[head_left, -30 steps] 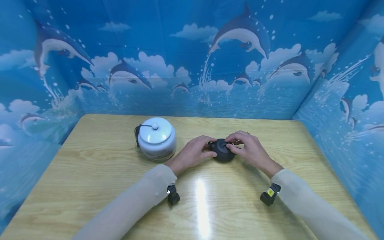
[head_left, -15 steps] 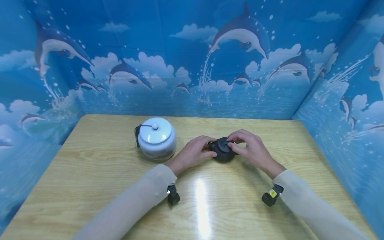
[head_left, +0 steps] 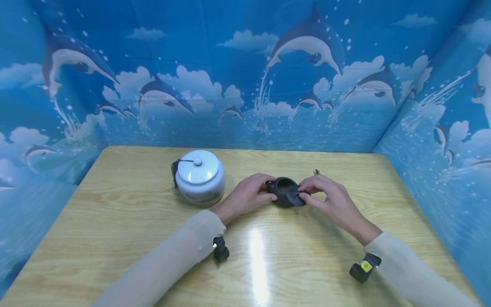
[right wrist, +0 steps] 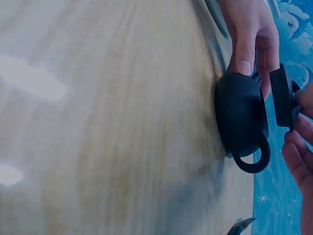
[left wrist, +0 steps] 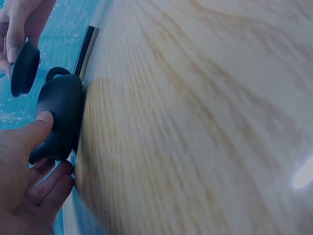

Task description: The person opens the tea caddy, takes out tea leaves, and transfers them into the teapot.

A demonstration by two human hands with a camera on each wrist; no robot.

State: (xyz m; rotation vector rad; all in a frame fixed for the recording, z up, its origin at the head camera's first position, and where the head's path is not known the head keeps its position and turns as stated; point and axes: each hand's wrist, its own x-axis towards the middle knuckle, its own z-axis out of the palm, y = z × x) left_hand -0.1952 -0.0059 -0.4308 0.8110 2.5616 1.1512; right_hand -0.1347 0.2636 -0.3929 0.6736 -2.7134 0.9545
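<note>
A small black teapot (head_left: pixel 283 198) stands uncovered on the table, its opening showing in the head view. My left hand (head_left: pixel 251 194) grips it at the spout side, thumb on the near wall and fingers behind. In the right wrist view the loop handle (right wrist: pixel 254 161) points away from that hand. Between thumb and fingertips my right hand (head_left: pixel 331 198) pinches the round black lid (head_left: pixel 294 196) by its knob. Both wrist views show the lid (left wrist: pixel 25 69) tilted and apart from the teapot, above its opening.
A white lidded jar (head_left: pixel 201 179) with a dark tassel stands left of my left hand. Behind my right hand lies a thin dark object (head_left: pixel 316 172), mostly hidden in the head view. Dolphin-print curtains (head_left: pixel 245 123) border the wooden table (head_left: pixel 145 221).
The lid has come off the teapot and moved right and toward me in my right hand. My left hand and the teapot have stayed in place.
</note>
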